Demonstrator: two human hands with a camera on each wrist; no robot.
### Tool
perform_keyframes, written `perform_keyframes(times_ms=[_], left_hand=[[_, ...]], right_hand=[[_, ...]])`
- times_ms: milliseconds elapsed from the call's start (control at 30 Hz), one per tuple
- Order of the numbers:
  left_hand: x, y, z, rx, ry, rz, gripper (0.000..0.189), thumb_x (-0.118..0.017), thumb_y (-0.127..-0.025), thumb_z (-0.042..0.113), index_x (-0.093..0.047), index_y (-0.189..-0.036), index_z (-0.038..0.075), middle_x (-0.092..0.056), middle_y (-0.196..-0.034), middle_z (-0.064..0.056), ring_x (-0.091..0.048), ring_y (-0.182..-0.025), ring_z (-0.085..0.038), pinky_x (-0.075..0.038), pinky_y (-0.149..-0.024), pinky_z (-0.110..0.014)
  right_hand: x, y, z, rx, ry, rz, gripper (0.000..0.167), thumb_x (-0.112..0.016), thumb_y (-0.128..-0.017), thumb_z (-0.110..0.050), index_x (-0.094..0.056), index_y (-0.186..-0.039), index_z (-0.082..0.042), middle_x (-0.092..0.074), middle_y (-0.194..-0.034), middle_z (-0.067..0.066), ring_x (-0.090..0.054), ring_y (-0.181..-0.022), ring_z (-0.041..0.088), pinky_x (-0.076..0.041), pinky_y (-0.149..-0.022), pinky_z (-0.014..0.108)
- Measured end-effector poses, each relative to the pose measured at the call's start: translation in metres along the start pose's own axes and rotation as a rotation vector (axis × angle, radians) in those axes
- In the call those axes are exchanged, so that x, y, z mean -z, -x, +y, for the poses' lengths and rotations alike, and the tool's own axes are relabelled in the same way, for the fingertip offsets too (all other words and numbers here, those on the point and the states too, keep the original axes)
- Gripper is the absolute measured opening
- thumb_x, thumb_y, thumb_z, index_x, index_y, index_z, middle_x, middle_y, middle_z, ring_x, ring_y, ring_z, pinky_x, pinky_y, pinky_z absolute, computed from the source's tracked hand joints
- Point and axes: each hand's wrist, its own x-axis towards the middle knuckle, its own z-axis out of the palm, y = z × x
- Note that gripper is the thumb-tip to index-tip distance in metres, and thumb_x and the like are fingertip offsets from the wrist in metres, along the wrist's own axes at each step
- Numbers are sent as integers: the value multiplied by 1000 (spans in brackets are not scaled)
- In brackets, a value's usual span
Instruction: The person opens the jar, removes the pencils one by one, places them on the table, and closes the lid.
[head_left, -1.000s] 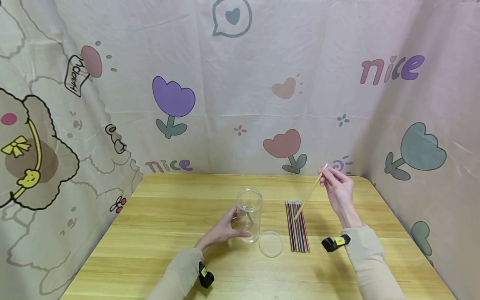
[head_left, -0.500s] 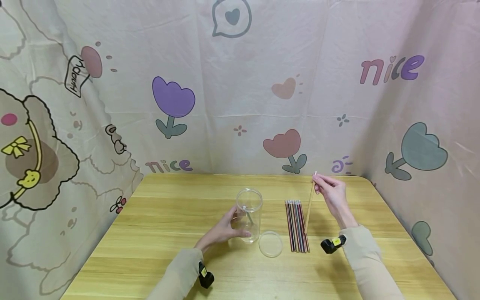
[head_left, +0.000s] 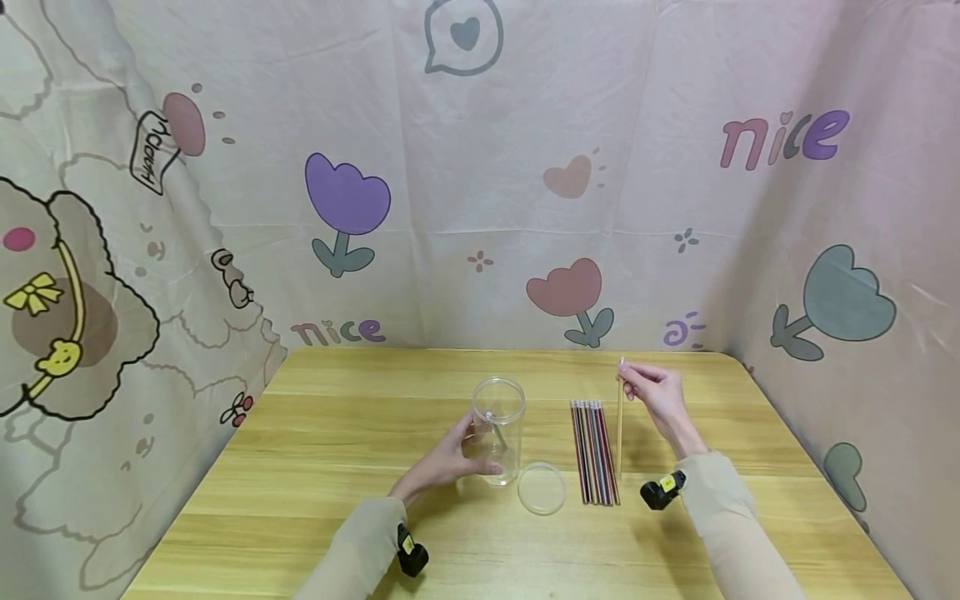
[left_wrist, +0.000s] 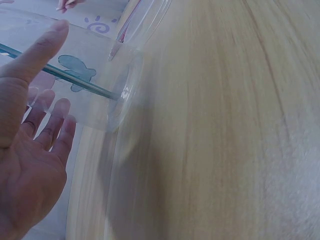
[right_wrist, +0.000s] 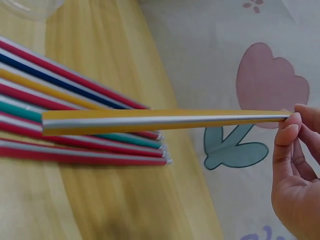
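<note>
My left hand (head_left: 447, 457) holds a clear plastic jar (head_left: 513, 442) upright on the table, thumb on one side and fingers on the other. Inside the jar leans a single teal pencil (left_wrist: 80, 81). Thumb and fingertips of my right hand (head_left: 662, 398) pinch a yellow striped pencil (head_left: 620, 425) by its upper end. That pencil hangs nearly vertical, just right of a row of several striped pencils (head_left: 595, 454), with its plain end down. In the right wrist view the row shows red, blue, yellow and green pencils (right_wrist: 75, 80).
A round clear lid (head_left: 542, 488) lies flat between the jar and the pencil row. The wooden table (head_left: 315, 433) meets a patterned cloth backdrop (head_left: 465, 275) at its far edge. Cloth also hangs at both sides.
My right hand has moved left and lower, and the yellow pencil has swung from a slant across the row to near vertical at its right. My left hand and the jar stay put.
</note>
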Motion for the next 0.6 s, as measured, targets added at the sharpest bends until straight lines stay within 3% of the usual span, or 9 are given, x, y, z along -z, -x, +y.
perform_keyframes(times_ms=[233,433,600], left_hand=[[0,1,1,-6,-5,4,94,-86,-80,20,-29,-154,6,-47,-151,-22,-46,-138,-48,-40,-114,-64],[0,1,2,-6,-5,4,95,-86,-80,21,-28,-154,7,-46,-152,-22,-46,-139,-48,-39,-115,-64],[0,0,2,-7,-7,4,96,-86,-79,22,-28,-154,6,-46,-152,-22,-46,-139,-48,-39,-115,-64]], right_hand=[[4,-1,11,-38,88,14,15,-70,-93,-6,-79,-93,-18,-77,-81,-4,-63,-63,4,-55,-59,15],[6,-1,18,-76,146,20,12,-70,-93,-7,-78,-102,-9,-75,-78,-6,-61,-63,2,-55,-59,14],[6,-1,22,-94,189,8,12,-70,-94,-10,-77,-104,-11,-74,-79,-7,-61,-64,2,-55,-60,14]])
